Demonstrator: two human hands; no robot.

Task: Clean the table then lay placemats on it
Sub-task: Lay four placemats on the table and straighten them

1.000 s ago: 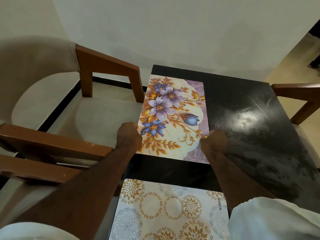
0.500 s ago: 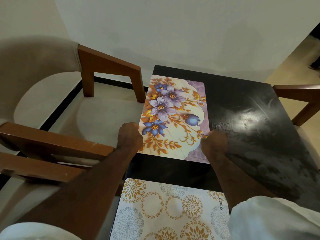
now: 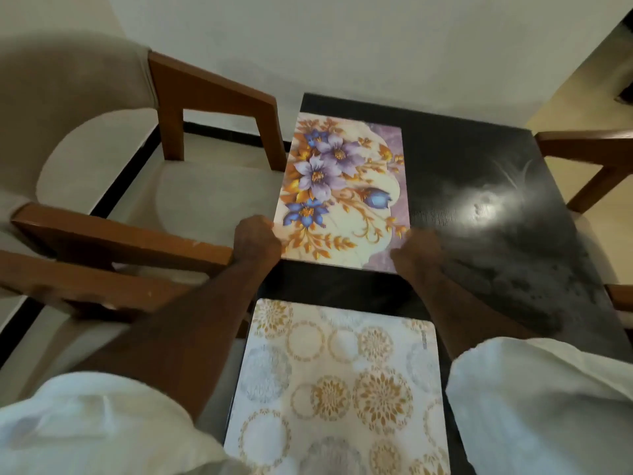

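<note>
While both hands are on the far mat, the laying stage of the job looks well under way. Two mats lie on the dark table: the floral placemat in the middle of the frame, along the table's left edge, and the medallion placemat at the bottom centre, with a bare strip of tabletop between them.

The left hand sits at the floral mat's near left corner with its fingers curled round the edge, gripping it. The right hand rests at the near right corner with its back to the camera (its fingers are hidden and the hand is blurred), so I cannot tell whether it pinches the mat or only presses on it. My reading is that the mat is being squared up to the table edge, since it lies flat.

As for cleaning, no cloth or spray is in view, and the right half of the table carries pale grey streaks and a bright glare at the centre right. Those could be drying wipe marks or dust left behind; the picture does not settle it.

What seems left: the right side of the table has no mats, though a wooden chair stands at the right edge of the frame, as another chair does at the upper left. Places on that side likely want mats too.
</note>
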